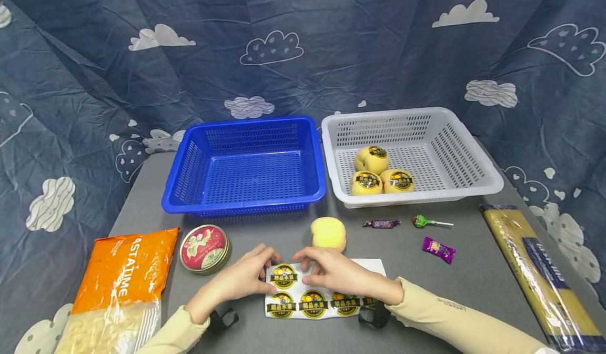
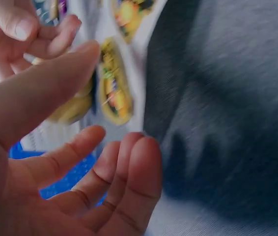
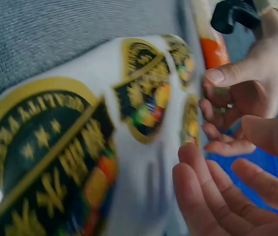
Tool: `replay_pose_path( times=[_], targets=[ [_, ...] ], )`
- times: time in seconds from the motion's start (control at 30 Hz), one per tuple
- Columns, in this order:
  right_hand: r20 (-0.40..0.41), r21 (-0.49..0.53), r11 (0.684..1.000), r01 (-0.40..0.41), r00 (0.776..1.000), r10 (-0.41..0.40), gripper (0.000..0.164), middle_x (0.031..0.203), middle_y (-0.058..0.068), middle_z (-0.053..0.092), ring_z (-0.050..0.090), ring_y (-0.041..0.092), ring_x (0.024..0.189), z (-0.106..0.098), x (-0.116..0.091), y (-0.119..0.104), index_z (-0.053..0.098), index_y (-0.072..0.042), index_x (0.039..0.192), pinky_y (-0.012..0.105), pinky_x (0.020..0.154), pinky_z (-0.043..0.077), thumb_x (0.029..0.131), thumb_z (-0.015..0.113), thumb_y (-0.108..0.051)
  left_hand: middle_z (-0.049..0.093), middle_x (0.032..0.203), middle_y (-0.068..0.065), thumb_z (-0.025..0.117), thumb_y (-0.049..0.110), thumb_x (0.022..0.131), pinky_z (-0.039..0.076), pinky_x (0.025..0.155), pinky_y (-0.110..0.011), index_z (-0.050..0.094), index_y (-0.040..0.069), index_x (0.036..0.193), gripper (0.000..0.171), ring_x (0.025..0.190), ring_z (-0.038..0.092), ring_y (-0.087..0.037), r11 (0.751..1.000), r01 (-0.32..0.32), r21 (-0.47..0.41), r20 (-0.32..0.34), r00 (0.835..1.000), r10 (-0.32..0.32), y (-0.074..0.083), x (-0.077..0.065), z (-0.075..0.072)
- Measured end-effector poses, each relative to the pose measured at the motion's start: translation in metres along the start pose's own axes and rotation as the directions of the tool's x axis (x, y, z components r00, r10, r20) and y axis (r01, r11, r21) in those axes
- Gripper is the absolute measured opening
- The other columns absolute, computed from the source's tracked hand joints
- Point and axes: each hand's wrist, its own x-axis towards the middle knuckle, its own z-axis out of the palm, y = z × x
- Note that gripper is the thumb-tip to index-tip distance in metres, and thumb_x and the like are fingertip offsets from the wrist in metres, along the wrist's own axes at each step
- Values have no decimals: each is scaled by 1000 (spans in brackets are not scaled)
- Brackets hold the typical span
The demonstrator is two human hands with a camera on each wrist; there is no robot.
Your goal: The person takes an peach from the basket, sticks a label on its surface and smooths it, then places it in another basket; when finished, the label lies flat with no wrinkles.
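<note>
A white sheet of round black-and-gold fruit stickers [image 1: 314, 304] lies on the grey table between my hands. At its left edge is my left hand [image 1: 247, 274], thumb and fingers apart with nothing between them. My right hand [image 1: 342, 276] hovers over the sheet's upper middle, its fingers loosely bent; the right wrist view shows a gap between the thumb and fingers [image 3: 198, 191]. Part of the sheet is hidden beneath this hand and wrist. Just beyond the right hand sits a yellow peach [image 1: 328, 233], with no sticker visible on it.
Behind stand a blue basket [image 1: 243, 206] and a white basket [image 1: 421, 195] holding three stickered peaches [image 1: 371, 159]. A round red tin [image 1: 204, 248] and an orange pasta bag [image 1: 125, 275] lie left. Wrapped candies [image 1: 438, 250], a lollipop [image 1: 420, 221] and a spaghetti pack [image 1: 544, 275] lie right.
</note>
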Motion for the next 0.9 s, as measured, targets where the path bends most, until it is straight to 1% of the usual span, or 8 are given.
replay_pose_path(
  times=[0.17, 0.33, 0.43, 0.6, 0.67, 0.73, 0.8, 0.9],
  targets=[
    [3, -112, 994, -4, 1000, 4, 39, 83, 3, 56, 52, 0, 61, 15, 11, 5, 54, 0, 113, 16, 57, 45, 78, 68, -11, 45, 92, 0, 79, 21, 65, 41, 58, -23, 51, 9, 104, 49, 69, 46, -8, 993, 21, 117, 32, 999, -25, -1, 2, 11],
    [-30, -297, 955, 2, 999, -11, 33, 74, -3, 52, 44, 2, 63, 24, 20, 7, 59, -4, 103, 16, 59, 39, 75, 71, -16, 46, 94, 2, 80, 24, 62, 46, 63, -32, 50, 13, 101, 50, 76, 50, -12, 973, 22, 231, 36, 999, -31, 0, 8, 16],
    [-56, -355, 935, -27, 998, 7, 27, 72, -6, 49, 43, 4, 65, 28, 24, 5, 59, -8, 95, 17, 57, 38, 73, 72, -17, 46, 93, 2, 80, 23, 60, 46, 65, -35, 49, 14, 99, 51, 80, 52, -15, 967, 18, 253, 34, 999, -27, 1, 9, 17],
    [-114, -424, 903, -69, 993, 23, 18, 73, -9, 47, 44, 3, 65, 34, 25, 4, 55, -15, 81, 17, 54, 38, 73, 71, -14, 46, 91, 3, 81, 23, 59, 46, 62, -33, 49, 13, 98, 50, 77, 52, -14, 965, 7, 262, 24, 1000, -14, -1, 9, 18],
    [-136, -435, 898, -63, 991, 3, 16, 72, -8, 47, 45, 4, 64, 35, 25, 4, 55, -15, 77, 17, 53, 38, 72, 69, -10, 46, 92, 2, 80, 23, 59, 45, 61, -32, 50, 13, 98, 50, 75, 51, -14, 965, 7, 262, 16, 1000, -12, -1, 8, 19],
    [-155, -419, 907, -44, 988, -23, 15, 70, -8, 48, 46, 4, 62, 35, 25, 2, 55, -14, 74, 16, 53, 39, 71, 67, -5, 46, 92, 2, 80, 23, 59, 46, 61, -32, 50, 13, 99, 50, 75, 51, -14, 965, 8, 261, 10, 1000, -11, -2, 8, 20],
    [-165, -383, 923, -25, 985, -42, 15, 66, -9, 48, 46, 3, 60, 32, 24, 0, 54, -13, 72, 16, 53, 39, 70, 64, -2, 46, 93, 2, 80, 24, 60, 46, 62, -32, 50, 13, 100, 51, 74, 50, -13, 965, 15, 263, 12, 1000, -18, -1, 7, 19],
    [-167, -288, 958, -5, 985, -45, 16, 61, -9, 49, 44, 0, 55, 24, 20, -5, 53, -12, 71, 15, 50, 39, 71, 62, 1, 47, 92, 1, 79, 23, 61, 44, 59, -29, 50, 12, 100, 50, 71, 48, -11, 970, 2, 245, 23, 1000, -8, 0, 7, 16]
  ],
)
